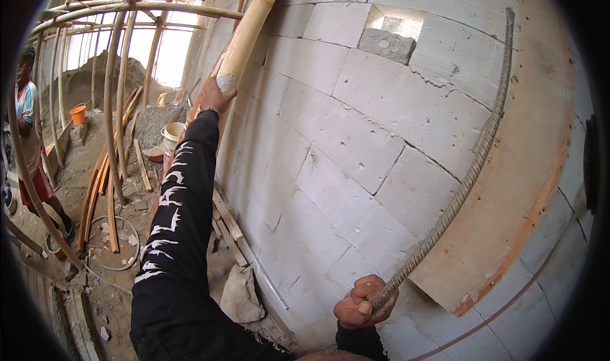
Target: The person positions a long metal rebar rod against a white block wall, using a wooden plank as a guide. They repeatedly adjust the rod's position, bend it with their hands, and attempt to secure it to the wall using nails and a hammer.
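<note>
two black sleeves point(178, 234); left fingers point(219, 97) wrap one bamboo pole point(251, 34), right fingers point(368, 286) one ribbed bar point(474, 170)

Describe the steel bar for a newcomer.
Find the pale block wall, then the tan board at its right. Along that board's left edge runs the steel bar, lower end in the right hand; unlike the smooth, thick bamboo pole, it is thin and ridged.

Ribbed steel bar point(473, 170), pale bamboo pole point(251, 34)
Bar runs from lower centre to upper right; pole slants at upper centre
</note>
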Available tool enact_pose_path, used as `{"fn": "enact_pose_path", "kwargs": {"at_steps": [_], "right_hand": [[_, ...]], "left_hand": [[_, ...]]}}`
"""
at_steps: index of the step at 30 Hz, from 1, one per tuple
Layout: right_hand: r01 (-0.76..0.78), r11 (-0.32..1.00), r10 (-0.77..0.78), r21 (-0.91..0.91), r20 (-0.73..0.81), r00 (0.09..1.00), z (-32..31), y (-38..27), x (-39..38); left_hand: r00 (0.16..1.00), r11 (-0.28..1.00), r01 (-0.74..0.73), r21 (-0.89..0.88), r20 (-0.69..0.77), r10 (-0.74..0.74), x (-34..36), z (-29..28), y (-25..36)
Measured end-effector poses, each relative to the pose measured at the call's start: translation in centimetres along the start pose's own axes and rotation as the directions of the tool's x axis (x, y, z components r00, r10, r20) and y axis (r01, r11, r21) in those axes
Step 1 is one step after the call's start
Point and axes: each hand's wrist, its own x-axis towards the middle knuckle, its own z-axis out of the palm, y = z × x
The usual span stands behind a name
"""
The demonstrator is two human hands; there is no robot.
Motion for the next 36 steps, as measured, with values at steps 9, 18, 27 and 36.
{"fn": "enact_pose_path", "kwargs": {"at_steps": [9,18,27,36], "right_hand": [[-0.015,1.000,0.015,0.026,0.002,1.000,3.4,2.8,-0.8],[-0.003,1.000,0.003,-0.004,0.070,0.998,3.2,4.6,-2.1],[-0.073,0.987,0.094,-0.142,0.149,0.984,1.8,5.0,-2.5],[-0.305,0.939,0.331,-0.161,0.169,0.928,2.1,4.5,-3.7]], "left_hand": [[0.998,0.998,0.033,-0.051,0.053,-0.031,1.1,1.0,-2.7],[0.996,0.996,0.072,-0.048,0.060,-0.069,1.3,1.5,-4.2],[0.998,0.998,0.057,0.021,-0.021,-0.057,2.2,4.0,-8.1],[0.940,0.829,0.224,0.513,0.110,-0.322,0.2,7.1,-14.5]]}}
